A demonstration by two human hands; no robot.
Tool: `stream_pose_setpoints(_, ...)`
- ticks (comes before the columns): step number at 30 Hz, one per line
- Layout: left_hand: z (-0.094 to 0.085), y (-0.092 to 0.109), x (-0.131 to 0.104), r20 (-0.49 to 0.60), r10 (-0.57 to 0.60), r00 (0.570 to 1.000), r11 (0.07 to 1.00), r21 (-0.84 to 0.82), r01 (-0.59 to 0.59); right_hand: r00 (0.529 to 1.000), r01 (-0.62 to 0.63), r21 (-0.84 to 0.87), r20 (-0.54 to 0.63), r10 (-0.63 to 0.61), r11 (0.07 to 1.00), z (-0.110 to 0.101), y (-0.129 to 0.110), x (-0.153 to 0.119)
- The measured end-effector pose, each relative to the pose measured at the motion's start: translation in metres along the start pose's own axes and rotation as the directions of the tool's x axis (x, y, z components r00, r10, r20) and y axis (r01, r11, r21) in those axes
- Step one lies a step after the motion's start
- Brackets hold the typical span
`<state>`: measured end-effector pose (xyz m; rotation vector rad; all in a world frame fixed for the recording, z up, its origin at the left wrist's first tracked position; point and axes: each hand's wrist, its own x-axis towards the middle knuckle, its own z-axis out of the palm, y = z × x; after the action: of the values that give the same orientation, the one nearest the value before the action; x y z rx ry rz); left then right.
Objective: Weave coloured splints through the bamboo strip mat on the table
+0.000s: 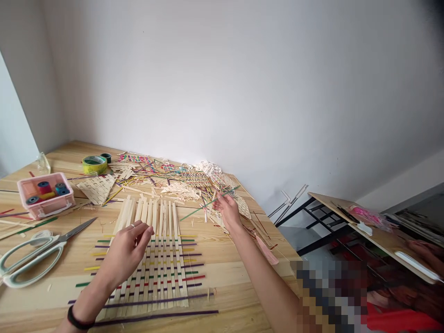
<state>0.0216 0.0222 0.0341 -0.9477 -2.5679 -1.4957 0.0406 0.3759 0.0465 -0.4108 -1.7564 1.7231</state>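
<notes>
A partly woven mat [163, 259] lies on the wooden table, made of pale upright strips crossed by thin green, yellow, purple and red ones. My left hand [126, 249] is over its left side, fingers curled in and thumb beside them; what they hold, if anything, is hidden. To the right of the mat's far end, my right hand [227, 209] is raised above the table. It pinches a thin green strip [194, 213], which slants from lower left to upper right. Two purple strips [156, 318] cross near the mat's front edge.
Large scissors [52, 252] lie at left near a pink box [46, 203] of thread spools. Yellow tape [94, 164] stands behind. Loose strips and woven pieces [196, 179] pile up along the back. A pink tassel [266, 249] lies at right. Another person's hand [425, 252] appears at far right.
</notes>
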Motion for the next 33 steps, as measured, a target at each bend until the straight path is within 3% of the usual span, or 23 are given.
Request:
stream_pose_setpoints(3, -0.001, 0.002, 0.000, 0.015, 0.000, 1.000, 1.000, 0.010, 0.000, 0.997, -0.069, 0.029, -0.040, 0.070, 0.997, -0.029, 0.013, -0.017)
stream_pose_setpoints(6, 0.001, 0.001, 0.000, 0.036, 0.012, 0.999, 0.999, 0.036, -0.013, 0.994, -0.095, 0.051, -0.054, 0.098, 0.994, -0.044, 0.017, -0.022)
stream_pose_setpoints(12, 0.014, 0.002, -0.005, 0.149, 0.149, 0.977, 0.982, 0.097, -0.165, 0.986, -0.164, 0.079, 0.026, 0.163, 0.983, -0.049, 0.024, -0.031)
stream_pose_setpoints(19, 0.039, 0.008, -0.019, 0.253, 0.371, 0.894, 0.858, 0.274, -0.434, 0.974, -0.215, 0.120, 0.100, 0.204, 0.969, -0.057, 0.042, -0.044)
stream_pose_setpoints(25, 0.053, -0.002, -0.025, 0.375, 0.374, 0.848, 0.799, 0.333, -0.500, 0.959, -0.281, 0.163, 0.075, 0.272, 0.946, -0.075, 0.041, -0.039)
stream_pose_setpoints(33, 0.053, -0.001, -0.023, 0.410, 0.345, 0.844, 0.812, 0.321, -0.488, 0.968, -0.236, 0.187, -0.043, 0.248, 0.953, -0.119, 0.024, -0.019)
